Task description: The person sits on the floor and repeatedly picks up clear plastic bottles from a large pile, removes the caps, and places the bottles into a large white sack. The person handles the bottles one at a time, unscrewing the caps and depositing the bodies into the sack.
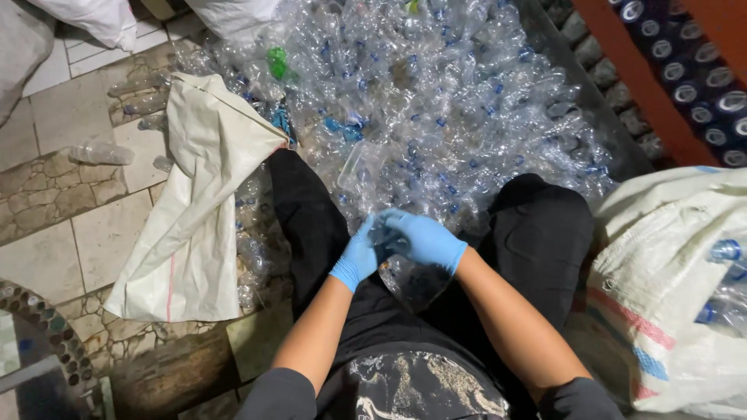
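Where the tiled floor [93, 225] shows at the far left, its stone-patterned squares are matte and mottled, and a lone clear plastic bottle [99, 153] lies on its side there. Just to the right, a flat woven white sack [191, 210] spreads limp and creased over the tiles, its coarse fabric folded at the top corner.

Beyond it rises the heap of crushed clear bottles [436, 101], glossy and crumpled, many with small blue caps, one green piece among them. The heap fills the upper middle and runs down between the person's knees, which are clad in smooth black trousers [311, 218].

At the centre, both hands wear thin, tight blue gloves. The left hand [359, 255] is curled around a small clear plastic bottle [387, 237], gripping it from the left side. The right hand [424, 239] closes over the same bottle from above and the right, its fingers bent across the top, so the bottle is mostly hidden between the two gloves, just above the lap and at the heap's near edge.

At the far right, another woven white sack [661, 280], with red and blue stripes, bulges open and holds more capped bottles.
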